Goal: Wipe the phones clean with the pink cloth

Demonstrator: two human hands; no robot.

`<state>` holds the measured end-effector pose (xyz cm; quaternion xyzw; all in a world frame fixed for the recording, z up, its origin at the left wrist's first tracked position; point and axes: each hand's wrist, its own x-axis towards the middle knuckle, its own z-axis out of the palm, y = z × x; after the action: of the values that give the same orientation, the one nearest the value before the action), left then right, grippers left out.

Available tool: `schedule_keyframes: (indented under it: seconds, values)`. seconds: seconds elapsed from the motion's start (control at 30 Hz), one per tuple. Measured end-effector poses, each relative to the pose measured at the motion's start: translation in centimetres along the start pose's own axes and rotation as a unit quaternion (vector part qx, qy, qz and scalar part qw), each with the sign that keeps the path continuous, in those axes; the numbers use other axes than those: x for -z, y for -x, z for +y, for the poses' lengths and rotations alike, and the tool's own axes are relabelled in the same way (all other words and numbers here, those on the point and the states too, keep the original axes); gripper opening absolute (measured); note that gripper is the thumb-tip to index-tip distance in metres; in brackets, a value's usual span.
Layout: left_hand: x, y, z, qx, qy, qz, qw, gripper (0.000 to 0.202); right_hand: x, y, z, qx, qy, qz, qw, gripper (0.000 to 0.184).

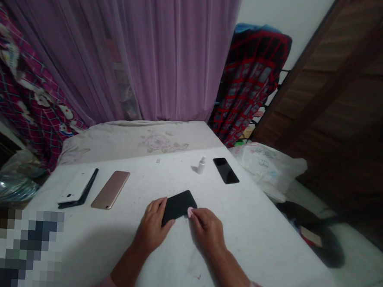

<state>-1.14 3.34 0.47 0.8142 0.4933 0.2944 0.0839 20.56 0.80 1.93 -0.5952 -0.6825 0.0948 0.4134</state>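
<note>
Clock centred on held phone (177,205). 12 o'clock: bare lane of desk (179,175), small white piece (158,161) at 11, upright bottle (201,166) at 1; curtain (182,73) bars far end. 2 o'clock: black phone (226,170) lying flat, low obstacle. 3 o'clock: open from right hand (209,231) to desk edge. 9 o'clock: gap beside left hand (152,225), then rose phone (111,189), stacked phones (78,186). Forearms (129,261) block 5 and 7; strip between open.

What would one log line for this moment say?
left hand: holding dark phone | right hand: pinching small pink piece at that phone's edge | nearby: white bottle, rose-gold phone
</note>
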Motion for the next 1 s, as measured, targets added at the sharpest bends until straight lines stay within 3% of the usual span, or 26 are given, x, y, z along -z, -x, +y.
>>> schedule_keyframes:
  seconds: [0.13,0.37,0.67,0.87,1.0]
  values:
    - [0.0,0.1,0.1,-0.011,0.005,0.003,1.0,0.062,0.1,-0.6,0.0,0.049,0.006,0.015,0.999,0.02]
    - [-0.2,0.4,0.0,0.015,0.001,0.002,1.0,0.066,-0.1,-0.8,-1.0,0.087,-0.003,-0.068,0.994,0.017]
    - [0.3,-0.2,0.0,0.034,0.063,-0.021,0.997,0.061,1.5,-2.1,1.8,0.13,0.006,-0.079,0.988,0.017]
    - [0.5,-0.6,-0.7,0.007,0.044,-0.015,0.999,0.06,-0.2,-2.3,-0.4,0.224,0.022,-0.109,0.968,0.015]
    - [0.6,-0.7,-0.8,-0.005,0.033,-0.008,0.999,0.06,-0.2,-2.3,-0.1,0.2,0.0,-0.112,0.973,0.018]
